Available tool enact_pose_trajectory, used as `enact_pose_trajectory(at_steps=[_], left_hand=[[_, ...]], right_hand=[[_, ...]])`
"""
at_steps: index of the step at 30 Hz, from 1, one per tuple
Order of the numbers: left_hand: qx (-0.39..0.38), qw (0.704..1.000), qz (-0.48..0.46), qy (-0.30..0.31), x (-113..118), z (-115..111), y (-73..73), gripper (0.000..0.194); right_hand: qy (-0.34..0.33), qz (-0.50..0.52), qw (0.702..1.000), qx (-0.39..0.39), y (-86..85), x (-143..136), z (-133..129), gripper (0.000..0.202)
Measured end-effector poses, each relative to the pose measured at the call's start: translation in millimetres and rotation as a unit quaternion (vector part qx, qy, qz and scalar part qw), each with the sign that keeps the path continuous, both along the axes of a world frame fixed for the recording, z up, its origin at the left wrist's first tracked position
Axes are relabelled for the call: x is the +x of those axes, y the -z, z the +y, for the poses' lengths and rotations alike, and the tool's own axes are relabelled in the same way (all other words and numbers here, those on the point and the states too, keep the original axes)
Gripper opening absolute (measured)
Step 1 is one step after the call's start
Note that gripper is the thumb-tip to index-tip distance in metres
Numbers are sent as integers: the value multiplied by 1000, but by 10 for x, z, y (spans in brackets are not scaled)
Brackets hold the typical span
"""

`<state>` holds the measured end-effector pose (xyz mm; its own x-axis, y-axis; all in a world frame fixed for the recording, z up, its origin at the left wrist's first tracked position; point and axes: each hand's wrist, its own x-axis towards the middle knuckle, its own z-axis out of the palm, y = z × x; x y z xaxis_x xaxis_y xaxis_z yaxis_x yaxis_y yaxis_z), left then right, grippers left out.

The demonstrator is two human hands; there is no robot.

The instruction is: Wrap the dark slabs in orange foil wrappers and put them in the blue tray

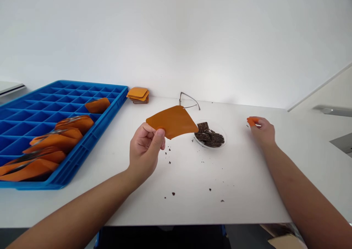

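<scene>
Head view: my left hand (145,146) is pinching an orange pouch (172,121) by its corner above the tabletop (192,175), while my right hand (263,130) is closing on a small orange piece (252,121) beside the dish (210,138).

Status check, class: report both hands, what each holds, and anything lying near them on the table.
Left hand pinches orange pouch, lifted off table. Right hand rests on table, gripping small orange piece. Dish of dark pieces between hands; crumbs scattered in front.
</scene>
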<state>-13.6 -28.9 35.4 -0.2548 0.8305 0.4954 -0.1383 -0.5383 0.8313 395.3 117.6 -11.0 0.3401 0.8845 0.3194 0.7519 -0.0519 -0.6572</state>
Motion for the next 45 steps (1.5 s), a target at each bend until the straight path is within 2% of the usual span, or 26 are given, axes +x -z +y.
enact_pose_trajectory(at_steps=[5,11,15,20,25,29,32,37,45], left_hand=[[-10,1000,18,11,21,-57,29,33],[-1,999,37,-23,22,-68,85,33],[15,998,57,-21,33,-100,128,29],[40,995,90,-7,58,-138,158,25],[58,993,103,-20,54,-143,166,23],[61,990,128,-28,62,-162,162,23],[83,984,155,-11,84,-187,125,22],[118,978,174,4,99,-202,55,20],[130,976,175,18,102,-181,83,14]], right_hand=[[33,11,999,-12,-33,19,-32,36],[92,20,995,-22,-67,21,2,36],[69,9,998,9,-54,-37,15,37],[48,-60,996,42,-64,-56,-20,36],[38,-102,992,66,-80,-55,-51,36],[6,-117,989,89,-65,-135,-51,34],[-9,-109,989,100,-55,-201,-42,33],[13,-66,990,124,-62,-222,-19,36],[34,-29,993,108,-143,-234,-99,30]])
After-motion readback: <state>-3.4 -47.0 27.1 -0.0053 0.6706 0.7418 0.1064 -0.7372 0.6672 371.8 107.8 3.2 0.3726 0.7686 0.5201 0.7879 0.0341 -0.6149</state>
